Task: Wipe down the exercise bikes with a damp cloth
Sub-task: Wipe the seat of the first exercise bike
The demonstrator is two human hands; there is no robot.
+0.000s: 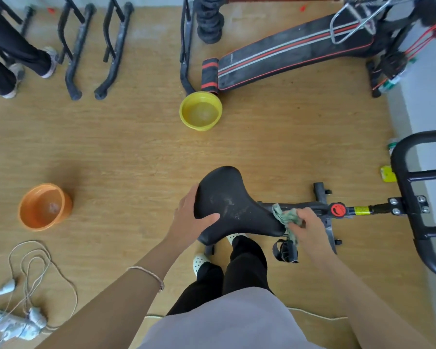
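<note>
**Cloth at the saddle's nose, both hands on the bike**

Head view. Ahead of the fingers of the left hand (191, 217), across the wooden floor (126, 152), stands a yellow basin (200, 110) with water in it. Well out to their left sits an orange basin (44, 206), also holding water. Just past the fingers of the right hand (310, 225) run the black frame bar (305, 204), a red knob (337, 210) and the handlebar (410, 197). A pedal (286, 251) hangs directly below them. A sit-up bench (287, 54) lies far ahead.

Left of and beyond the left fingers the floor is open. The right fingers work in a tighter spot, hemmed in by frame and pedal.

The saddle (232, 210) is matte black with pale dusty smears across its middle. The left hand grips its wide end, thumb over the top and fingers round the far edge. The right fingers curl round a crumpled green cloth (286, 216) and press it against the saddle's narrow nose. A tail of the cloth hangs toward the pedal.
</note>
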